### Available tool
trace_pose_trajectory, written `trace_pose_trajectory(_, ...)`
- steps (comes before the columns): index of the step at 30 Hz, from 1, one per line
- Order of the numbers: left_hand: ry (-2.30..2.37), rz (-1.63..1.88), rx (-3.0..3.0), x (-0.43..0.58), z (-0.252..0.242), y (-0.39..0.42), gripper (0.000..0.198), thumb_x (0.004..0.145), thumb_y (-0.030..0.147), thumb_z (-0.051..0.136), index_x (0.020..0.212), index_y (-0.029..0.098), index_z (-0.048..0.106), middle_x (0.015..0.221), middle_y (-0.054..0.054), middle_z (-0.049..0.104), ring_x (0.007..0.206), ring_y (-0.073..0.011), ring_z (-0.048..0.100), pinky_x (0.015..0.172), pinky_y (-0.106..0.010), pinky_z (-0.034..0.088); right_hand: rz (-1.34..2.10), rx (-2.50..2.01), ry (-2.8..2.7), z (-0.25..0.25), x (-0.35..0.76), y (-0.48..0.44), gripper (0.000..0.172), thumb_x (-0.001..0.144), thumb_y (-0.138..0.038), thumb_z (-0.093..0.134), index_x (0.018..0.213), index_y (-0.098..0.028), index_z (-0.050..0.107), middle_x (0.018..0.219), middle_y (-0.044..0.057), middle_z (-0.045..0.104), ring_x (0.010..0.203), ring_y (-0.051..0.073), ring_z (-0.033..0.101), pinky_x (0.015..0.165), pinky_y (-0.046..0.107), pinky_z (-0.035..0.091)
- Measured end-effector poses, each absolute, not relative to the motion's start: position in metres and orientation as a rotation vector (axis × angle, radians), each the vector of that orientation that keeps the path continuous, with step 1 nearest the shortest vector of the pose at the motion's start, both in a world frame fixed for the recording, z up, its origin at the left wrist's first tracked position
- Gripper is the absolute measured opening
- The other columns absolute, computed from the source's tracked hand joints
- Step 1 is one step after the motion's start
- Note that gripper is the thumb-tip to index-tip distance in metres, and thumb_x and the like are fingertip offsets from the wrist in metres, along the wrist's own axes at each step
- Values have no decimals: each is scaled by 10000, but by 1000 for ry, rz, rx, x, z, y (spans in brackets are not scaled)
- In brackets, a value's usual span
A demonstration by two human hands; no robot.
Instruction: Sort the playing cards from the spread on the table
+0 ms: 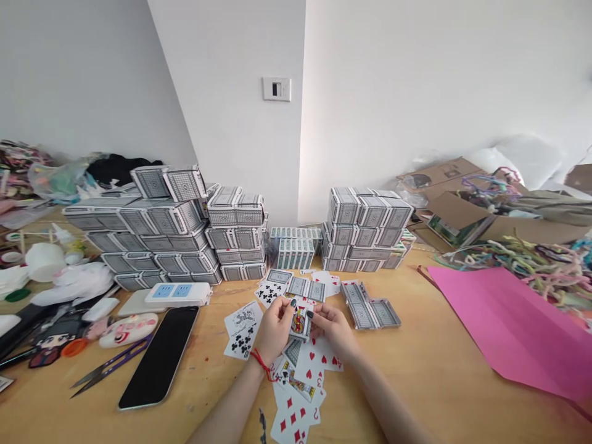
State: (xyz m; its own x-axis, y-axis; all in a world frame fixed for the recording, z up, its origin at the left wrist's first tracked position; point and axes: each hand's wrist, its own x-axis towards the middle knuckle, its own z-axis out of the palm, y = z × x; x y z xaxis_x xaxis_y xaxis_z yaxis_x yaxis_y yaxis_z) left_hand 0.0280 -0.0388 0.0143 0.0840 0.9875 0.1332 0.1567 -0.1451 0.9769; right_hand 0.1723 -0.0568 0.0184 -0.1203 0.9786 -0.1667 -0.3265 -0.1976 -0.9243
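Note:
Between my hands is a playing card (300, 323) with a face-card picture; its edges look folded. My left hand (276, 325), with a red string bracelet, pinches its left edge. My right hand (333, 330) is closed on its right edge. Loose playing cards (289, 414) lie spread below, hearts and diamonds among them. More cards (243, 327), including a ten of clubs, lie left of my left hand. Just beyond my fingers sit folded card pieces (306, 288), back pattern up. Right of them rests a joined set of folded cards (369, 306).
Stacked folded-card blocks stand at the left (157, 237) and right (365, 231), with card packs (296, 251) between. A phone (160, 357), scissors (111, 365) and power strip (178, 294) lie left. Pink paper (513, 333), yarn (522, 271) and a cardboard box (467, 216) occupy the right.

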Motion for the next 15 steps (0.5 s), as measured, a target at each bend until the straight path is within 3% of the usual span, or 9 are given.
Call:
trace_pose_trajectory(6,1168,1159,1479,27,14,-37,165,765,337,447,713,185,486,606,29,453,558,-109,426,526,-198,344,1469,-1006,-867,12,169,-58,287,601,-387,670,683,-176,495,631,-19,587,484,101,530,470,230,435)
trace_pose_trajectory(11,987,1109,1380,27,17,-37,149,752,282,460,820,174,536,749,-10,570,671,-137,517,596,-220,400,1423,-993,-837,9,171,-58,250,621,-352,661,688,-174,499,631,-11,589,470,92,503,451,211,389)
trace_pose_trajectory(15,951,1075,1322,26,18,-36,108,728,253,485,770,174,546,707,6,582,635,-129,523,594,-222,405,1429,-983,-863,9,173,-57,222,627,-333,658,709,-170,530,636,-8,588,476,89,489,447,202,358)
